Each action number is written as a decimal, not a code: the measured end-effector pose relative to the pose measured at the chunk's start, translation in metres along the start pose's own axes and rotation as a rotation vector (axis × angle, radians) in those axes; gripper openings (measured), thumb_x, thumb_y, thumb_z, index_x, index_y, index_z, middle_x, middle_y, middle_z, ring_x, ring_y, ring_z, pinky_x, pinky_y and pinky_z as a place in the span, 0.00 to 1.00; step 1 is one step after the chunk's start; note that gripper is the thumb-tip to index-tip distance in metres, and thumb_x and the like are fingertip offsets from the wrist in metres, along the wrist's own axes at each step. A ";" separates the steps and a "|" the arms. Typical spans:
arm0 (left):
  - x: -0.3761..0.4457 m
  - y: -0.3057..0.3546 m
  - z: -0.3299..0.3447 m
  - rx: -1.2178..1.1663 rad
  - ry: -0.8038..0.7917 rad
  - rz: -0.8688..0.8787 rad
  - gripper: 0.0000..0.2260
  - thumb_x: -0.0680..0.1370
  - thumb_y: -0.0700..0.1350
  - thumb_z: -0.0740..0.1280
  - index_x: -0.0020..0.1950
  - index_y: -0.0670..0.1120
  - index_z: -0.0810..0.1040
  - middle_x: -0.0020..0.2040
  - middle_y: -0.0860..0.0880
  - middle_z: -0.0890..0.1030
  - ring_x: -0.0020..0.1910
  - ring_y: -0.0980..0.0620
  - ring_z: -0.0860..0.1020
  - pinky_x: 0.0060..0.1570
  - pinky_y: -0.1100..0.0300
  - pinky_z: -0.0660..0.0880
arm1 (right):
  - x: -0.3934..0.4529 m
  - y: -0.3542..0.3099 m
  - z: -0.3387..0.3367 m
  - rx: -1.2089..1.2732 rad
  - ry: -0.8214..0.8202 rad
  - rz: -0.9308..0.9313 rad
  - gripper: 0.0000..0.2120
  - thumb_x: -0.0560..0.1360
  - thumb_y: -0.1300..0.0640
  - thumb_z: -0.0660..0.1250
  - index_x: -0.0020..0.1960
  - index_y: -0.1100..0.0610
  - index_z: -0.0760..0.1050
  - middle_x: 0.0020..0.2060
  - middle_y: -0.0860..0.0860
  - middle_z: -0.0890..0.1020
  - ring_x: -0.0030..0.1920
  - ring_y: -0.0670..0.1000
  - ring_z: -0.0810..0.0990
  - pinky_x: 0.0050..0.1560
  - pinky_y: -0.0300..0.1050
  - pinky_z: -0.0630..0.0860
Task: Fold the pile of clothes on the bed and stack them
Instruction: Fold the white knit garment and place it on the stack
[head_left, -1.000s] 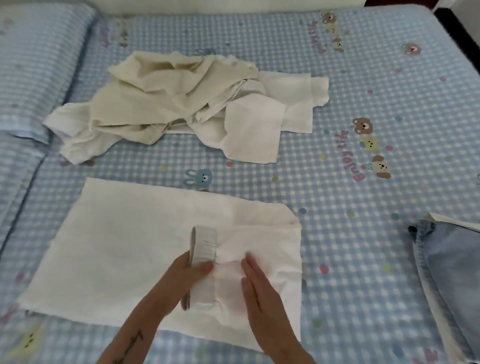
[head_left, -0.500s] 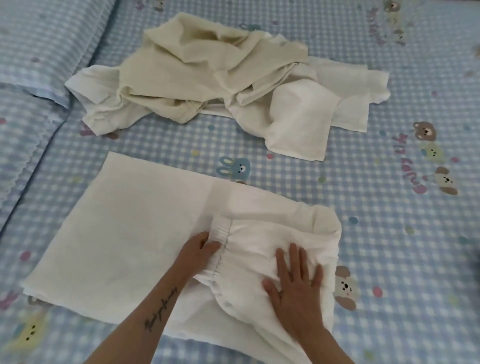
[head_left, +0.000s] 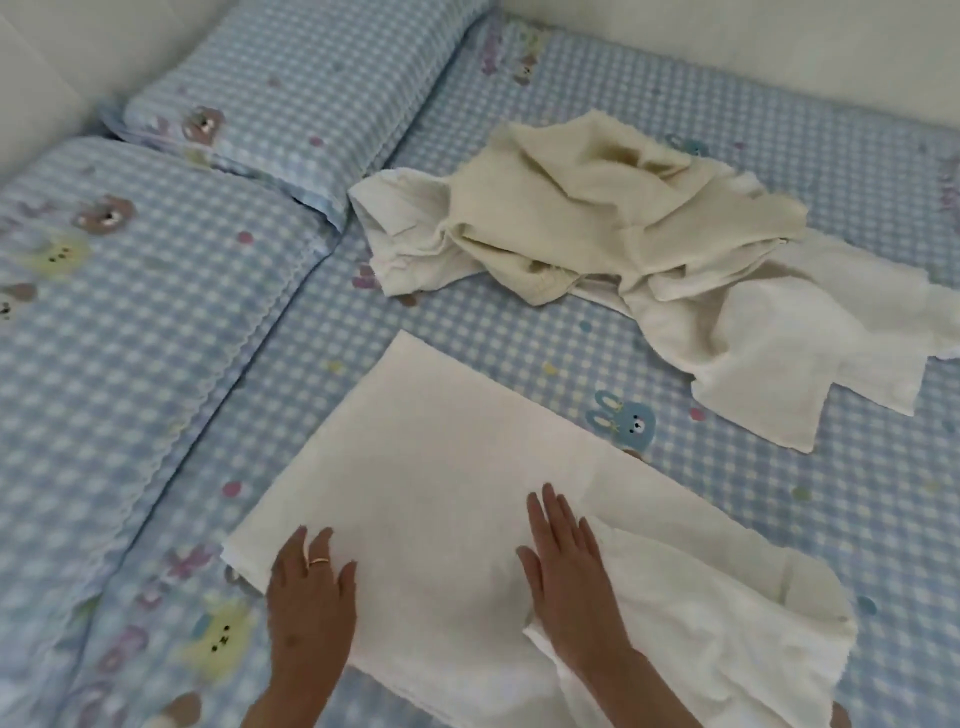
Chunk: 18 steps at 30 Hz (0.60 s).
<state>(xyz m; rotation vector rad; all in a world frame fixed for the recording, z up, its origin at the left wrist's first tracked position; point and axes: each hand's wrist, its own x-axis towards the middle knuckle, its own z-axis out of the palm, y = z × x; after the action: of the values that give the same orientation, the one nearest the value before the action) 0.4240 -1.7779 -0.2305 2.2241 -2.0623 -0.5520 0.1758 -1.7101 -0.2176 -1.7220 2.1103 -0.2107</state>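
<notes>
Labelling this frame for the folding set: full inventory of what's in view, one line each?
white garment: 1, white, spread flat on the near part of the bed, right end folded over on itself
pile of clothes: 1 heap, cream and white pieces, crumpled, beyond the flat garment; piece count cannot be told
pillows: 2, blue check with bear prints, along the left side
bed sheet: 1, blue check with bear and rabbit prints, under everything
ring: 1, gold, on a left-hand finger
left hand: 1, flat on the garment's near left corner
right hand: 1, flat on the garment beside the folded-over end
</notes>
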 end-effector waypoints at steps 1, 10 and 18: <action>0.014 -0.018 -0.006 0.023 -0.014 -0.034 0.22 0.69 0.35 0.74 0.61 0.32 0.75 0.62 0.29 0.73 0.62 0.29 0.71 0.58 0.35 0.70 | 0.030 -0.015 0.002 -0.005 -0.048 -0.053 0.25 0.82 0.51 0.51 0.77 0.55 0.52 0.77 0.52 0.53 0.77 0.54 0.53 0.75 0.49 0.49; 0.093 -0.092 -0.014 -0.038 -0.171 -0.127 0.25 0.73 0.52 0.70 0.68 0.47 0.70 0.64 0.47 0.73 0.61 0.46 0.72 0.61 0.54 0.67 | 0.237 -0.113 0.030 -0.490 -0.186 -0.441 0.32 0.78 0.69 0.49 0.77 0.56 0.40 0.78 0.54 0.42 0.77 0.55 0.42 0.75 0.53 0.42; 0.096 -0.100 -0.035 -0.319 -0.370 -0.144 0.12 0.77 0.51 0.66 0.59 0.54 0.72 0.51 0.58 0.76 0.51 0.57 0.73 0.44 0.66 0.57 | 0.304 -0.130 0.013 -0.777 -0.405 -0.722 0.19 0.77 0.58 0.62 0.67 0.55 0.67 0.62 0.52 0.72 0.64 0.54 0.70 0.74 0.56 0.40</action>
<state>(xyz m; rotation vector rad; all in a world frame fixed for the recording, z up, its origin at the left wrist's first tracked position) 0.5341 -1.8677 -0.2474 2.2146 -1.7920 -1.2906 0.2515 -2.0307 -0.2470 -2.6222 1.2548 0.7964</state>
